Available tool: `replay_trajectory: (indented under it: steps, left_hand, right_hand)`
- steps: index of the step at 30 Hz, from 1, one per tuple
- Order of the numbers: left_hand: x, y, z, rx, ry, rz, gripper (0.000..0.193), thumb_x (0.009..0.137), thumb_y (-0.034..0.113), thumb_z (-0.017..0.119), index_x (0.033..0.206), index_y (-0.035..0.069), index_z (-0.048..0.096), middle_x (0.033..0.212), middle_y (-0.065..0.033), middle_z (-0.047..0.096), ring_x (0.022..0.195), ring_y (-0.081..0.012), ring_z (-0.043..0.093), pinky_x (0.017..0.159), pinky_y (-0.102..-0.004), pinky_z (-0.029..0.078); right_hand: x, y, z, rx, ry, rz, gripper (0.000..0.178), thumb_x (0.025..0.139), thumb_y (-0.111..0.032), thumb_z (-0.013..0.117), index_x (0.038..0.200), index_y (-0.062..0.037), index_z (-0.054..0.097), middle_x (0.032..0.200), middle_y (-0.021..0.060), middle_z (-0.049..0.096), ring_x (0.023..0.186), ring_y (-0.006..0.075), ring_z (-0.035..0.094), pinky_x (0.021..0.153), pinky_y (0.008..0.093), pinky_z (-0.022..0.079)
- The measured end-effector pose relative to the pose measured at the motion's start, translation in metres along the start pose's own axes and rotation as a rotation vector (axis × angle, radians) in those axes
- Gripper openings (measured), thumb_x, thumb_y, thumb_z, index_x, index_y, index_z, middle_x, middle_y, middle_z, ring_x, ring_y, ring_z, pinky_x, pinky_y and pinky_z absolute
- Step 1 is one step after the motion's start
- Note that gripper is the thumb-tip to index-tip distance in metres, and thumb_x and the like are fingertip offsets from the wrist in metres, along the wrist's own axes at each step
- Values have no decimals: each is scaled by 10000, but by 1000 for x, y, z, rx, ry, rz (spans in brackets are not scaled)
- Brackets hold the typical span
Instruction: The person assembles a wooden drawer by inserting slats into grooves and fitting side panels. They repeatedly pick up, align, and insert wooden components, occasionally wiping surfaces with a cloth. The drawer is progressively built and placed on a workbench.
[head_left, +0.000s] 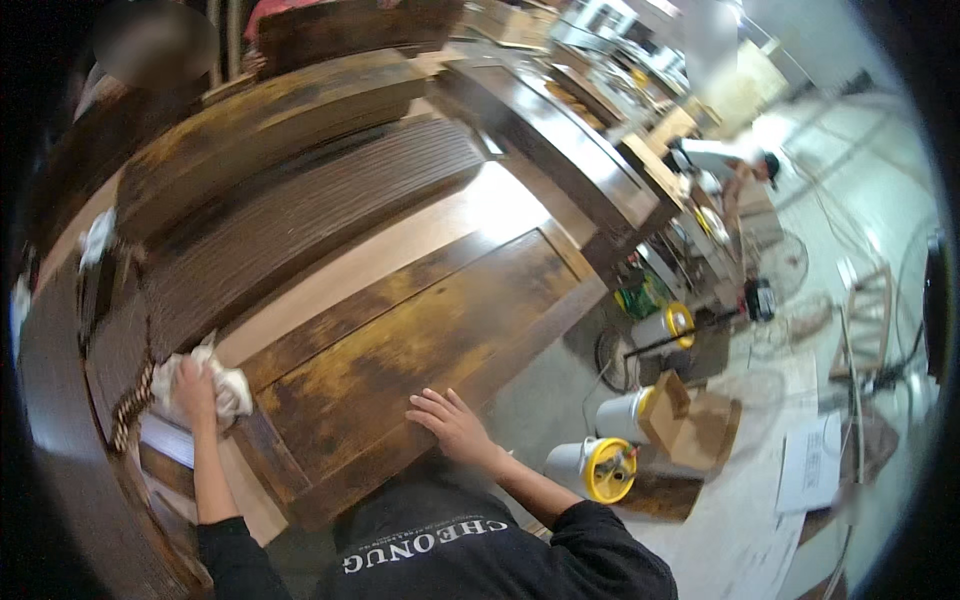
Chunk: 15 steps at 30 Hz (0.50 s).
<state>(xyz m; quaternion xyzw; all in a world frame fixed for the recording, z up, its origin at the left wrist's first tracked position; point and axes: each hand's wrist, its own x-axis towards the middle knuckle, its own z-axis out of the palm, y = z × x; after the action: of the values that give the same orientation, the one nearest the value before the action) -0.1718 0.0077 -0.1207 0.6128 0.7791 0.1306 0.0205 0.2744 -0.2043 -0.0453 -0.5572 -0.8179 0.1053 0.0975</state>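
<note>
In front of me lies a dark brown wooden panel [420,345] with a recessed middle and patchy yellowish stain. My left hand [193,388] is closed on a crumpled white cloth [232,393], just off the panel's left end. My right hand [452,428] rests on the panel's near edge with its fingers stretched out, and nothing is in it. A pale wooden board [330,290] shows beneath and behind the panel.
Stacked dark ribbed panels [330,190] stand beyond. Buckets with yellow lids, one a white bucket [575,465], stand on the right beside an open cardboard box [690,425]. A co-worker [735,165] bends over at the far right. Cables run across the floor.
</note>
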Motion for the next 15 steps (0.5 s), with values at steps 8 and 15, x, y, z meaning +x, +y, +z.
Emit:
replay_trajectory:
  steps: [8, 15]
  left_hand:
    - [1, 28, -81, -44, 38, 40, 547, 775, 181, 680, 1272, 83, 474, 1208, -140, 538, 1136, -339, 499, 982, -435, 380]
    - [-27, 228, -60, -303, -27, 659, 698, 653, 355, 783, 1230, 54, 531, 1218, -140, 545, 1147, -348, 490, 975, -456, 383]
  right_hand:
    - [-42, 67, 15, 1028, 752, 1125, 983, 755, -415, 748, 1408, 54, 182, 1374, 237, 345, 1266, 329, 376, 1010, 432, 363]
    - [-48, 132, 86, 1374, 679, 1035, 560, 861, -372, 668, 1157, 80, 521, 1036, 98, 616, 881, 176, 574, 747, 324, 475]
